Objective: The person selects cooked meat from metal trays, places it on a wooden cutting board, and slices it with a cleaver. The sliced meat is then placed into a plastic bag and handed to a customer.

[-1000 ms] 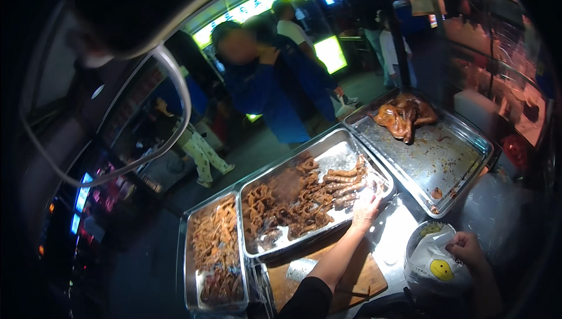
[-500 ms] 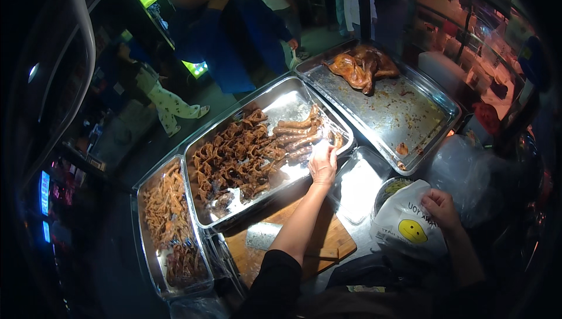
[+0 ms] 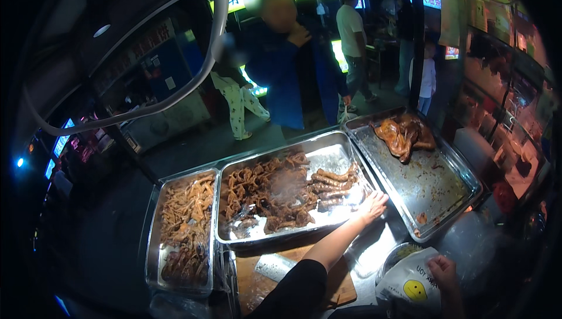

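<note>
In the head view, the left hand lies with the fingers stretched and spread, open, on the near right corner of the middle steel tray; it grips nothing, and only the fingertips touch the rim beside the long brown pieces. This middle tray is my landmark. It is wide, shallow and loaded, so I judge it heavy and a little flexible; its rim is thin and probably greasy, so a sure hold would be under the rim at two opposite sides, not at one corner. Inside it, dark braised meat pieces fill the left and centre, the long pieces lie at the right, and some bare shiny bottom shows at the back. They look soft, wet and slippery, easy to tear. Left of the middle tray stands a narrower tray filled with thin brown strips. Right of it stands a larger tray, almost bare, with one roasted bird in its far corner. In front of the middle tray a wooden cutting board carries a cleaver. To the right of the board, the right hand is closed on a thin white plastic bag, light and limp; a round bowl shows just behind the bag.
</note>
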